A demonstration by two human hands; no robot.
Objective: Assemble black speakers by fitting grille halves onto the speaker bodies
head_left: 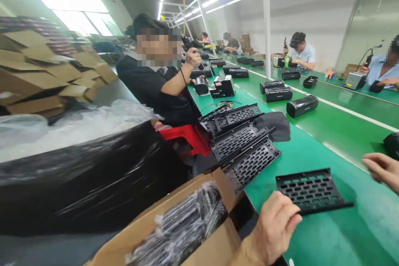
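A black perforated plastic panel (311, 191) shows just above or on the green tabletop at the lower right. My left hand (274, 226) has its fingers closed at the panel's near left corner. To the panel's right, my right hand (385, 170) is partly cut off by the frame edge. Its fingers are loosely bent and apart from the panel, with nothing visible in them. More perforated panels (252, 162) lie in an overlapping pile beyond my left hand, along the table's left edge.
Below the pile stands an open cardboard box (199, 185) of plastic-wrapped parts. Black cylindrical units (302, 106) rest on the green belt (343, 137). A co-worker (156, 75) sits ahead on the left near a red stool (187, 135). Other people work across the line.
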